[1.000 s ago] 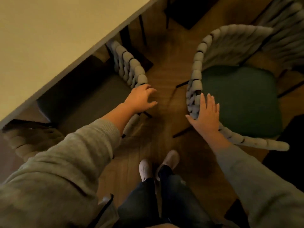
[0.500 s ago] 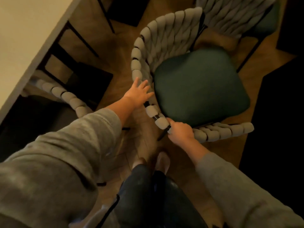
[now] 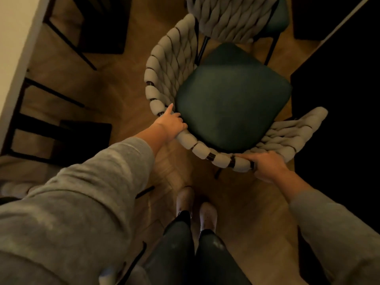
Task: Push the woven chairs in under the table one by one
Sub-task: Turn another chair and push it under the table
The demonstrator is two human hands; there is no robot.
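We see the left hand (image 3: 171, 125) wrapped over the padded rim of the nearest woven chair (image 3: 164, 64), near the middle of the frame. Its fingers curl down over the inner side of the rim beside the dark green seat cushion (image 3: 232, 99), while the index finger lies straight along the rim, pointing to the upper left. The right hand (image 3: 267, 167), lower and right of centre, clasps the same rim further round. Its thumb lies flat along the top of the cord, and the other fingers are tucked underneath where we cannot see them. So both hands are grasping the chair's curved back on the side nearest the person.

The chair stands on the wooden floor (image 3: 115, 83), from the centre toward the upper right, well apart from the table (image 3: 12, 38), whose pale edge runs down the upper left with black legs (image 3: 51, 93) below it. A second woven chair (image 3: 232, 19) stands just beyond it at the top of the frame. Grey sleeves (image 3: 92, 192) cover both arms, and pale shoes (image 3: 207, 214) show at the lower centre.
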